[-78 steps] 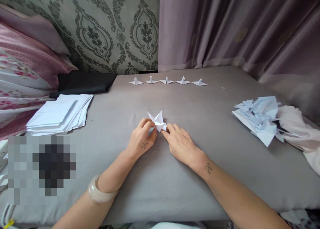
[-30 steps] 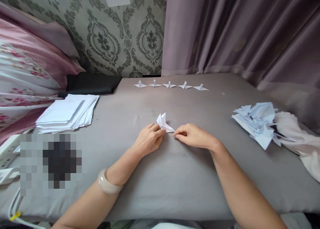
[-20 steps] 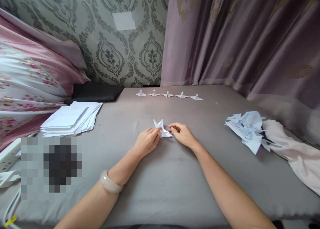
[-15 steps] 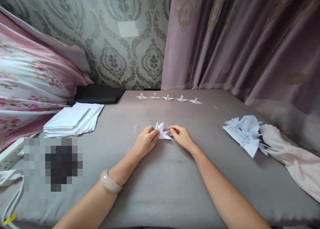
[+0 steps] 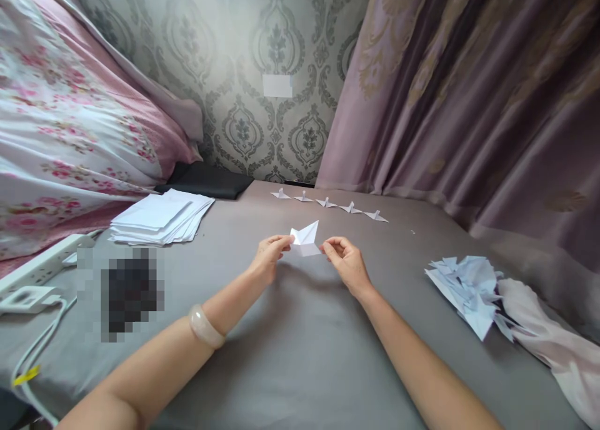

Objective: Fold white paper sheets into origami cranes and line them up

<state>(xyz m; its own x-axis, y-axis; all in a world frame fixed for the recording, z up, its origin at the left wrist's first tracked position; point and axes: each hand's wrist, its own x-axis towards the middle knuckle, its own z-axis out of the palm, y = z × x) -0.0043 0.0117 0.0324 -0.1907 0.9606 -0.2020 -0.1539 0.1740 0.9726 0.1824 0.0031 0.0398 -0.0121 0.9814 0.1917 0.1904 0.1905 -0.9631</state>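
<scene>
A folded white paper crane (image 5: 305,241) is held up off the grey cloth between my two hands. My left hand (image 5: 272,253) pinches its left tip between thumb and fingers. The thumb and forefinger of my right hand (image 5: 345,260) are closed at its right tip. One pointed part of the crane stands up toward the wall. Farther back, several finished white paper cranes (image 5: 326,202) stand in a row with their wings spread.
On the left lie a stack of white paper (image 5: 162,217), a black folded item (image 5: 206,179), a power strip (image 5: 44,264) with cables and a blurred-out dark thing (image 5: 131,292). At right, a heap of folded paper (image 5: 469,286) lies beside pale cloth (image 5: 539,317).
The crane has been raised off the cloth and turned, its wings more spread. My right fingers have closed on its right tip. The camera view has tilted and shifted.
</scene>
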